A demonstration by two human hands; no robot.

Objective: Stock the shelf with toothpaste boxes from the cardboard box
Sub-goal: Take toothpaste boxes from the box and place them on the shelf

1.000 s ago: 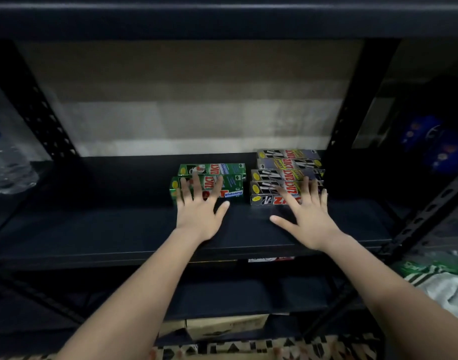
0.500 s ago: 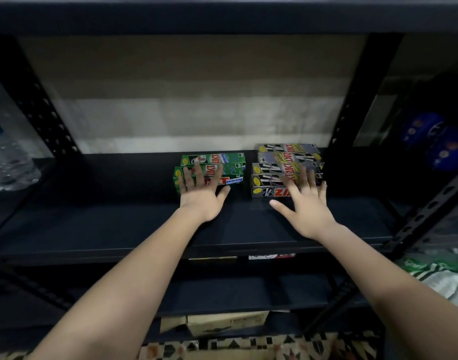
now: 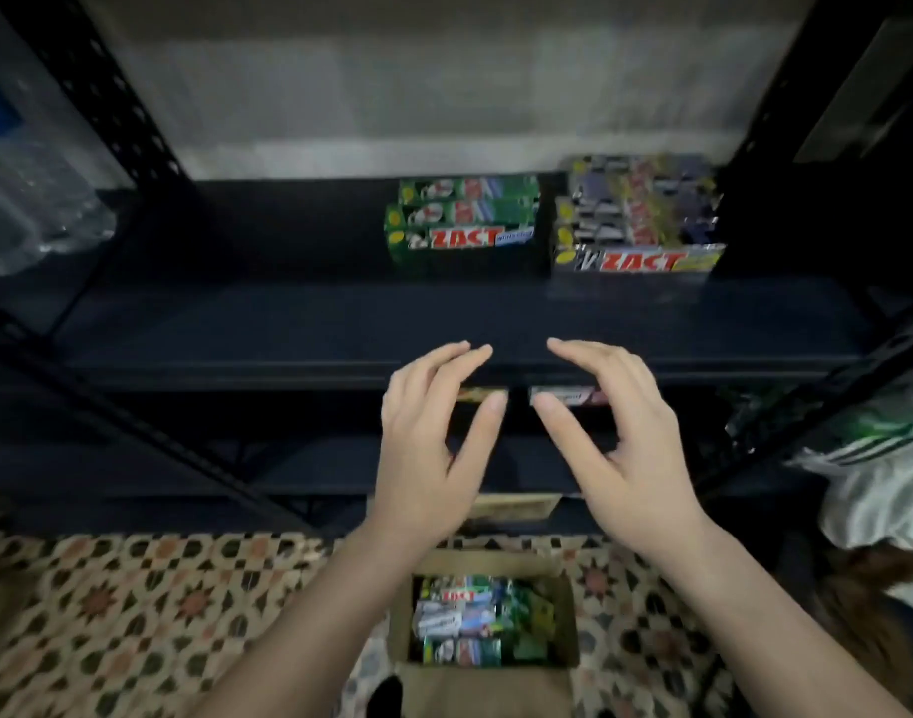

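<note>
On the dark shelf board (image 3: 288,323) stand two stacks of toothpaste boxes: green ones (image 3: 462,225) in the middle and grey ones (image 3: 638,225) to their right. My left hand (image 3: 433,443) and my right hand (image 3: 615,443) hover in front of the shelf's front edge, below the stacks. Both have loosely bent fingers and hold nothing. On the floor under my forearms sits the open cardboard box (image 3: 568,614) with several toothpaste boxes (image 3: 475,624) inside.
Black perforated uprights (image 3: 118,106) frame the shelf on both sides. A clear water bottle (image 3: 24,199) stands at far left. A white and green plastic bag (image 3: 884,469) lies at right. The floor has a patterned mat (image 3: 133,603). Lower shelves hold more boxes (image 3: 563,396).
Both hands have left the stacks on the shelf and pulled back toward me. My view has tilted down, so the cardboard box on the floor now shows.
</note>
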